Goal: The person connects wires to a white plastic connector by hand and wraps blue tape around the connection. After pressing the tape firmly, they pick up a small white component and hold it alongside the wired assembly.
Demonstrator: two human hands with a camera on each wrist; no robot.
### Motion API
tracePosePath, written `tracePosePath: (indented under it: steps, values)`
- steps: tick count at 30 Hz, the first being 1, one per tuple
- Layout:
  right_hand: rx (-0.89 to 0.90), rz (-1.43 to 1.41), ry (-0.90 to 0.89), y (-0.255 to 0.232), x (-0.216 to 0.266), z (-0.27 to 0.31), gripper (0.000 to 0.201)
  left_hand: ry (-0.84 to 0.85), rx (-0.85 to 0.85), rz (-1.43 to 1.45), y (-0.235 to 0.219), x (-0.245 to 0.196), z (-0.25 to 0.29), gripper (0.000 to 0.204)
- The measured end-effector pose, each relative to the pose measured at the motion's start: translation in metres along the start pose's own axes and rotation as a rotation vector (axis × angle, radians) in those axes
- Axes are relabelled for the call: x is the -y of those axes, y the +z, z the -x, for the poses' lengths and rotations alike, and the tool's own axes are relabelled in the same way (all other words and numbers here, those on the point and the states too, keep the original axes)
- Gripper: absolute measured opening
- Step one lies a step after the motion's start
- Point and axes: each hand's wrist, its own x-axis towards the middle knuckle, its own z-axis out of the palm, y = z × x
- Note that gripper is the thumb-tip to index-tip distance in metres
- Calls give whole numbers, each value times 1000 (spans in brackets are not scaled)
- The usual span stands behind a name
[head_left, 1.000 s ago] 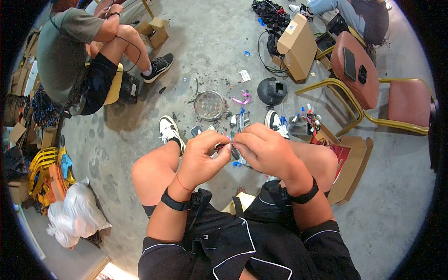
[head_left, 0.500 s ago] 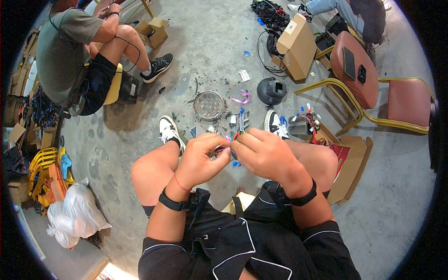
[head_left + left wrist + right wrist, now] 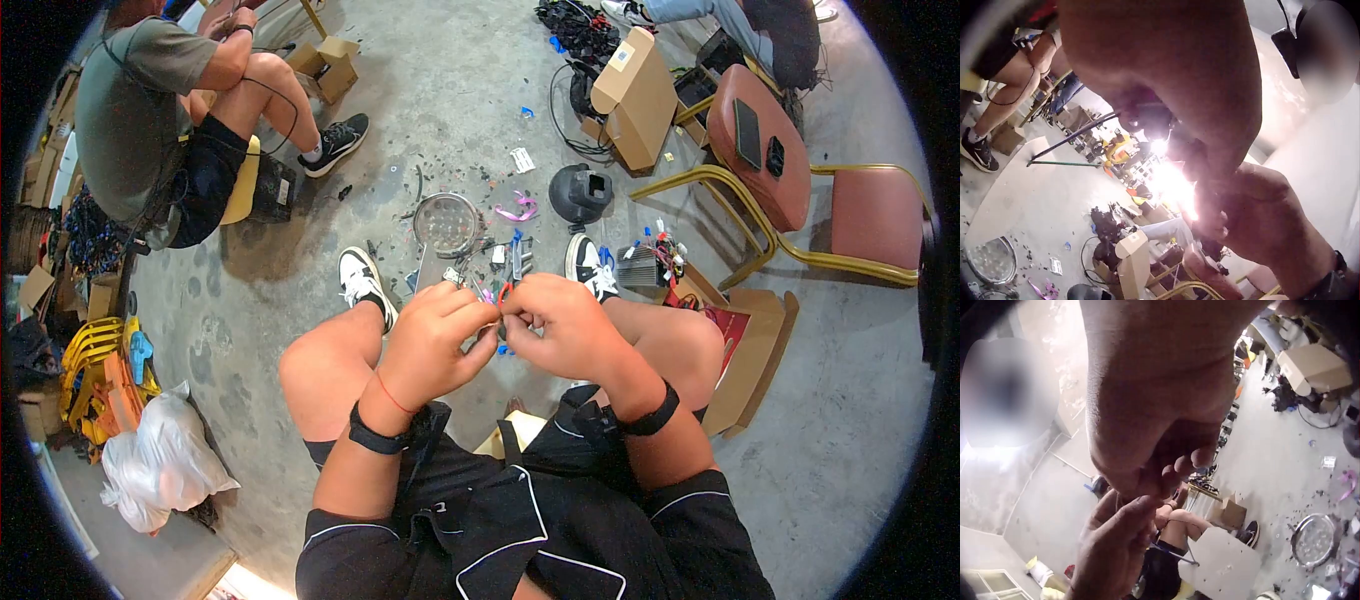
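Note:
Both hands meet fingertip to fingertip in front of the knees. My left hand (image 3: 435,335) has thumb and fingers bent together in a pinch. The right hand (image 3: 565,320) pinches at the same spot, its other fingers curled. Between them run thin wires; a dark wire (image 3: 1075,135) and a green wire (image 3: 1066,164) show in the left wrist view, meeting at a pale flat panel (image 3: 1013,187). That panel also appears in the right wrist view, below the fingertips. The pinched wire ends are hidden by the fingers.
On the concrete floor ahead lie a round clear-faced lamp (image 3: 446,223), a black housing (image 3: 580,194), a purple strip (image 3: 517,207) and scattered scraps. Cardboard boxes (image 3: 635,100) and chairs (image 3: 760,150) stand right. Another person (image 3: 150,130) sits left, near white bags (image 3: 170,455).
The left fingers have shifted slightly right and straightened over the thumb. A pale panel edge now shows beyond the left hand. The right fingertips have drawn closer into a pinch.

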Motion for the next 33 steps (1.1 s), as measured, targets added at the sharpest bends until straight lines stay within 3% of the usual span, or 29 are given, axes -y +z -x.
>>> tracePosePath:
  steps: [1,2,4,8,10,11,13,17,19,20,22,33]
  values:
    - [41,-116,110,-1,0,0,11,54,13,-56,-1,0,0,22]
    - [41,-116,110,-2,-1,0,11,54,13,-56,-1,0,0,22]
    - [119,-331,371,-3,-2,1,13,154,50,-176,-3,0,-1,29]
    - [214,-630,568,0,-26,3,17,192,88,-279,-1,-3,1,28]
    - [330,-886,869,-9,-26,-2,17,222,95,-313,0,-4,1,29]
    - [327,-886,869,-10,-23,-2,17,225,97,-312,0,-2,0,29]
    - [316,-682,668,-12,-16,-5,17,168,69,-230,-1,2,-1,28]
    - [222,-370,475,-26,2,-5,16,21,7,39,-3,6,-2,16]
    - [81,-66,74,-23,-3,-3,16,4,4,58,-5,4,-2,15]
    - [80,-66,75,-20,-4,-3,16,-10,2,79,-5,3,-3,14]
    - [-23,139,-201,-13,-3,-3,19,-14,-1,82,-5,2,-4,12]
    - [-2,539,-410,-6,4,-2,16,-82,58,121,-6,5,0,9]
